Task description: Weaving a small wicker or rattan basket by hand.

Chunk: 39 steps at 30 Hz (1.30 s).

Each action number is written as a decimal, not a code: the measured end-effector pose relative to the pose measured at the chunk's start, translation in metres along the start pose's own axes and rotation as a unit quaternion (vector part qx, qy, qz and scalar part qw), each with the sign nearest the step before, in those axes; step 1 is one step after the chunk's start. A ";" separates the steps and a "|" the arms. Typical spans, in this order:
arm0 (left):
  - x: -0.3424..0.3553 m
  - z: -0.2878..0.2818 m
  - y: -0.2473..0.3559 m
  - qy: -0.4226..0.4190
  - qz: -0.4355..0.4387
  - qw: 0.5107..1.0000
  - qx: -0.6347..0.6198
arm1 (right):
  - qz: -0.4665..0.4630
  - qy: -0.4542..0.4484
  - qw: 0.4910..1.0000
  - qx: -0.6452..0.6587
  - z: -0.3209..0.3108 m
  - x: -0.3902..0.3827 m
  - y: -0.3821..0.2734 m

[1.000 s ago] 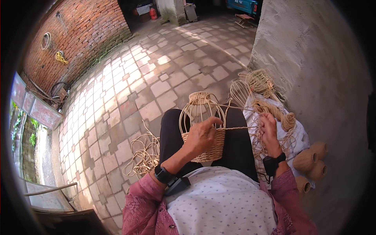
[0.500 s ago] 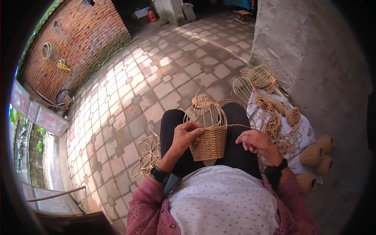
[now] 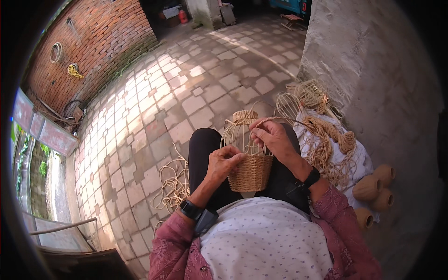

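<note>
A half-woven basket stands on my lap between my thighs. Its lower part is closely woven in tan cord, bare thin ribs rise above that, and a narrow woven ring tops them. My left hand pinches the left side of the upper woven edge. Over the right-hand ribs is my right hand, its thumb and forefinger closed on a strand of cord. The strand's path among the ribs is partly hidden behind the fingers.
Loose cord lies on the paving left of my leg. To my right, cord bundles rest on a white cloth, with rib frames behind and several brown pots nearby. A rough wall rises at the right.
My right hand has moved left and up from beside the basket to its ribs, bringing the cord that was stretched out rightward. My left hand stays at the woven edge.
</note>
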<state>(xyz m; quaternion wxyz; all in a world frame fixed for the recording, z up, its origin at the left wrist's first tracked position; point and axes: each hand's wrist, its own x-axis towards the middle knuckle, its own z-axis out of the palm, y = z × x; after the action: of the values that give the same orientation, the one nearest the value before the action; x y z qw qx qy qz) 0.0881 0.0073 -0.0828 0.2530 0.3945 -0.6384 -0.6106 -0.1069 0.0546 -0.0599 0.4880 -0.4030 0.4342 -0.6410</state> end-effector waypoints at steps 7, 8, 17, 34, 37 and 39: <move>0.002 0.002 0.007 0.027 -0.047 0.998 0.044 | -0.172 -0.013 0.777 -0.605 0.015 0.008 0.013; 0.002 0.002 0.006 0.024 -0.043 0.998 0.048 | -0.174 -0.015 0.781 -0.600 0.016 0.005 0.017; -0.010 -0.008 0.009 0.004 0.036 0.999 -0.009 | -0.067 0.095 0.886 -0.448 -0.002 -0.041 0.016; 0.002 0.032 0.017 0.003 0.170 0.971 0.167 | 0.102 0.089 0.986 -0.097 -0.080 -0.022 0.024; 0.000 0.032 0.014 0.025 0.148 0.983 0.103 | 0.027 0.128 0.912 -0.388 -0.043 0.009 0.016; 0.000 0.030 0.016 0.035 0.135 0.987 0.074 | 0.029 0.126 0.903 -0.409 -0.035 0.021 0.013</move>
<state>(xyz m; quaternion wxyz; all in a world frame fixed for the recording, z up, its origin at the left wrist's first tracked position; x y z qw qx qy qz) 0.0606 0.0235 -0.0708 0.3256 0.3434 -0.7202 -0.5073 -0.1404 0.0376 -0.0810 0.2397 -0.4708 0.7273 -0.4382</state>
